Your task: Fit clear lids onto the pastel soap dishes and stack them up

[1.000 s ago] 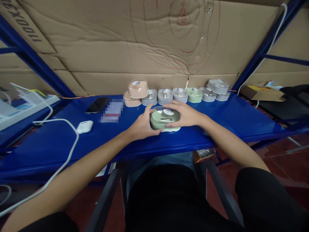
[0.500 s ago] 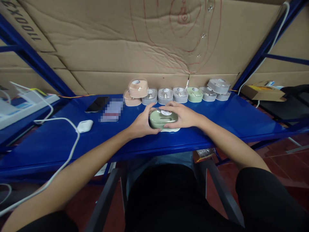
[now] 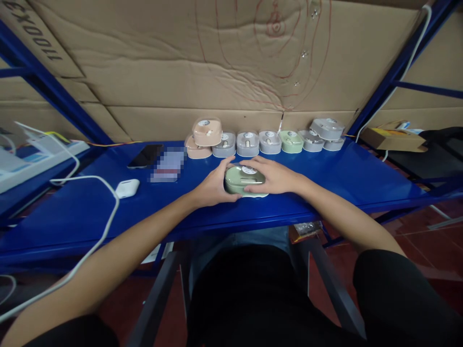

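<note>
A green rounded box (image 3: 243, 186) with a see-through lid and a round white sticker (image 3: 249, 169) sits near the table's front edge. White shows along its bottom rim. Around its left end curls my left hand (image 3: 216, 185), thumb low at the front. From the other side my right hand (image 3: 274, 174) grips the box, fingers over the top and thumb on the front. Both palms hide the ends of the box, and the far side cannot be seen.
Behind stand several similar grey boxes (image 3: 248, 144), a green one (image 3: 292, 142) and two stacked peach ones (image 3: 207, 132). Left on the blue table (image 3: 347, 183) lie a dark phone (image 3: 145, 156), a blurred-out flat item (image 3: 168, 165), a white earbud case (image 3: 127, 188) and a white cable (image 3: 108, 222).
Compared with a second ago, my right hand has shifted slightly left and the lid has come a little left with it. My left hand stays nearly in place on the box.
</note>
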Action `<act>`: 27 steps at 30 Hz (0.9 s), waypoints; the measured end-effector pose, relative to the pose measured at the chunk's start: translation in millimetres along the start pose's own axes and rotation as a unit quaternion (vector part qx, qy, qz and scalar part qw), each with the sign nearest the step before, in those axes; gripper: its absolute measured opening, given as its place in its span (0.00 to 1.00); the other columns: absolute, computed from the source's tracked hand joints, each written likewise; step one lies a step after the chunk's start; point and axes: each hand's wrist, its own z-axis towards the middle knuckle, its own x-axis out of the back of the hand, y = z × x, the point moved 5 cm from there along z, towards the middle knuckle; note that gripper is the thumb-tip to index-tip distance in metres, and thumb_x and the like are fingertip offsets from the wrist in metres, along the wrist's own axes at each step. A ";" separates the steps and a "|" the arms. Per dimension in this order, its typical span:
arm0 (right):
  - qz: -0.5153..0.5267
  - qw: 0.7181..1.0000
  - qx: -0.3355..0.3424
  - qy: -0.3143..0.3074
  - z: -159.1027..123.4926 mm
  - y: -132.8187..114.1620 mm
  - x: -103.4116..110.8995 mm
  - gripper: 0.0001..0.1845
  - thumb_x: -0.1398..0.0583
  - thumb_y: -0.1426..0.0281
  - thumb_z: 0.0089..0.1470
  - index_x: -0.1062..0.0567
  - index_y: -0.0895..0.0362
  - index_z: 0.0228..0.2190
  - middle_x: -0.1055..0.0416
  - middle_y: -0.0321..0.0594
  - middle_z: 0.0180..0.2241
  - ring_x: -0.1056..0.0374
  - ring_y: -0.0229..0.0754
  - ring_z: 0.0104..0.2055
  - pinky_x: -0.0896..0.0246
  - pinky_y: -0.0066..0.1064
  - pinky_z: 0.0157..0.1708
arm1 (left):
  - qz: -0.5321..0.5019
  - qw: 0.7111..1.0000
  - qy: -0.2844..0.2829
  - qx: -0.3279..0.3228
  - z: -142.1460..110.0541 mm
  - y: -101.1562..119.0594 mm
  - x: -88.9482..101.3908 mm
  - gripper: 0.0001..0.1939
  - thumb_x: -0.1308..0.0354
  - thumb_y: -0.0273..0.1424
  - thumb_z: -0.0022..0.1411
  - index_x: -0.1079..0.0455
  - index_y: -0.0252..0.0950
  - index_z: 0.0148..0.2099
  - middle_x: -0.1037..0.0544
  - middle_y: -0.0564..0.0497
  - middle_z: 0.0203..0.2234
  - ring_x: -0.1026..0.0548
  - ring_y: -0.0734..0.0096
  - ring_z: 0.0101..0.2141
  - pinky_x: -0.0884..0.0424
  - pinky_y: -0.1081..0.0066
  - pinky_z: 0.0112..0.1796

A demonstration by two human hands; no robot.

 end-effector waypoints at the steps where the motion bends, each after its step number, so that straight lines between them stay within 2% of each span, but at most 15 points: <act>1: -0.003 1.000 0.000 -0.002 -0.4 -1.7 -1.7 0.50 0.33 0.41 0.62 0.32 0.52 0.75 0.28 0.55 0.63 0.24 0.64 0.61 0.25 0.56 0.60 | 0.002 1.000 -0.002 0.002 0.1 -0.4 0.3 0.63 0.21 0.42 0.51 0.49 0.39 0.81 0.24 0.33 0.67 0.22 0.35 0.65 0.29 0.38 0.67; 7: -0.033 0.999 0.011 0.031 -3.7 -3.5 -9.7 0.51 0.33 0.38 0.62 0.33 0.50 0.75 0.28 0.55 0.63 0.26 0.67 0.62 0.25 0.60 0.60 | 0.005 1.000 -0.019 0.017 -0.2 -1.9 2.9 0.63 0.19 0.45 0.51 0.47 0.39 0.80 0.25 0.32 0.69 0.24 0.34 0.67 0.29 0.39 0.68; 11: -0.011 0.999 0.045 0.005 -4.6 10.3 -11.2 0.62 0.25 0.41 0.54 0.40 0.48 0.79 0.32 0.56 0.69 0.29 0.69 0.67 0.27 0.61 0.64 | 0.017 1.000 -0.005 0.017 0.1 -2.7 5.4 0.61 0.19 0.43 0.50 0.45 0.39 0.79 0.22 0.33 0.67 0.21 0.35 0.65 0.26 0.41 0.66; 13: 0.008 0.999 0.053 0.003 -3.6 18.0 -8.8 0.65 0.24 0.41 0.52 0.40 0.49 0.79 0.31 0.56 0.70 0.30 0.69 0.68 0.30 0.62 0.67 | 0.016 1.000 0.003 0.006 0.7 -2.7 6.5 0.61 0.19 0.42 0.50 0.45 0.38 0.79 0.20 0.34 0.64 0.19 0.36 0.63 0.24 0.42 0.65; 16: 0.028 0.996 0.071 0.034 -1.4 24.1 1.1 0.62 0.24 0.39 0.51 0.36 0.49 0.77 0.29 0.54 0.69 0.30 0.68 0.69 0.33 0.62 0.69 | 0.007 0.999 0.039 -0.019 2.0 -3.8 11.0 0.60 0.19 0.43 0.51 0.45 0.38 0.79 0.21 0.33 0.64 0.19 0.37 0.62 0.23 0.42 0.63; 19: 0.010 0.991 0.077 0.109 -1.6 31.9 23.9 0.59 0.25 0.38 0.52 0.34 0.47 0.76 0.28 0.52 0.69 0.30 0.68 0.69 0.35 0.62 0.70 | 0.006 0.992 0.113 -0.049 3.2 -6.9 20.5 0.57 0.22 0.44 0.56 0.46 0.39 0.79 0.23 0.32 0.66 0.20 0.39 0.63 0.23 0.44 0.62; 21: -0.038 0.980 0.032 0.192 -4.0 47.7 47.3 0.58 0.27 0.37 0.53 0.34 0.47 0.75 0.29 0.52 0.70 0.32 0.70 0.70 0.38 0.64 0.72 | 0.019 0.987 0.152 -0.056 3.6 -10.1 25.8 0.53 0.24 0.43 0.59 0.46 0.38 0.78 0.23 0.32 0.64 0.20 0.41 0.61 0.22 0.44 0.60; 23: -0.107 0.951 -0.073 0.281 -9.4 75.2 73.1 0.55 0.31 0.37 0.58 0.35 0.49 0.76 0.32 0.55 0.70 0.35 0.72 0.71 0.40 0.66 0.71 | 0.039 0.985 0.163 -0.051 4.3 -12.9 27.6 0.50 0.26 0.43 0.61 0.45 0.37 0.77 0.22 0.32 0.61 0.18 0.43 0.58 0.21 0.45 0.57; 25: -0.174 0.899 -0.208 0.345 -17.6 108.5 94.6 0.52 0.35 0.39 0.64 0.38 0.52 0.77 0.34 0.60 0.70 0.36 0.73 0.70 0.39 0.66 0.69 | 0.049 0.986 0.154 -0.046 4.8 -14.1 26.4 0.47 0.27 0.42 0.62 0.43 0.37 0.76 0.21 0.34 0.59 0.18 0.46 0.55 0.20 0.47 0.54; 27: -0.221 0.849 -0.311 0.366 -24.7 138.8 106.9 0.50 0.36 0.42 0.66 0.39 0.56 0.77 0.35 0.63 0.68 0.34 0.73 0.68 0.38 0.65 0.66 | 0.053 0.988 0.138 -0.045 4.9 -14.1 23.9 0.45 0.28 0.42 0.63 0.43 0.37 0.75 0.20 0.35 0.57 0.18 0.48 0.54 0.19 0.48 0.53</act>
